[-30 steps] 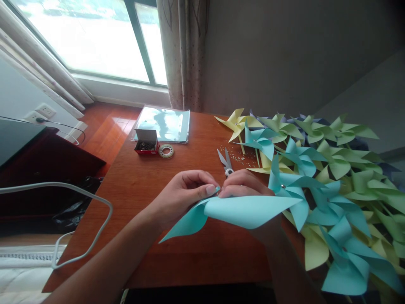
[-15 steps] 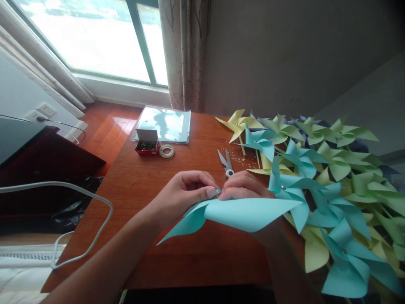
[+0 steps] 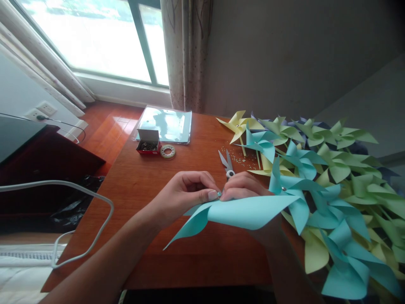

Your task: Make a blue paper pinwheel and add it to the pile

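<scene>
Your left hand and right hand pinch the gathered tips of the teal paper at centre frame, fingers closed tight, the sheet curling just above the table. Ease either pinch and the springy tips likely fan apart; press harder and they may crease. The scissors lie just beyond.

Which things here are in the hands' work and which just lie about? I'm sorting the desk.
In hand: left hand and right hand pinch the turquoise paper together.

Lying about: scissors, tape roll, red box, plastic folder, finished pinwheels.
</scene>
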### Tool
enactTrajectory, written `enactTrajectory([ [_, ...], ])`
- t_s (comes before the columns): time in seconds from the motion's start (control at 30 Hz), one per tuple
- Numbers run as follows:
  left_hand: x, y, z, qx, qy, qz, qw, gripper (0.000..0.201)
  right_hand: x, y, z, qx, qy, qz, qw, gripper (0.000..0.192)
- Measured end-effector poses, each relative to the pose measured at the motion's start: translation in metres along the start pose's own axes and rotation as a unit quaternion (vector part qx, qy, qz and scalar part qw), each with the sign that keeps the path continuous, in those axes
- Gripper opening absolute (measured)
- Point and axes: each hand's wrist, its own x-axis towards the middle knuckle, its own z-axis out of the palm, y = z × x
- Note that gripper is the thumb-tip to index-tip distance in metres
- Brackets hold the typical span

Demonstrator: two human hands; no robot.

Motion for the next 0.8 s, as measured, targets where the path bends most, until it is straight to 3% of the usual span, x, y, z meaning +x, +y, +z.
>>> enactTrajectory([
  [0.8, -0.0004, 0.0034, 0.0009, 0.027, -0.001, 0.01, 1.0, 0.01, 0.0001, 0.0042, 0.0018, 0.006, 0.001, -0.02, 1.0, 0.011],
])
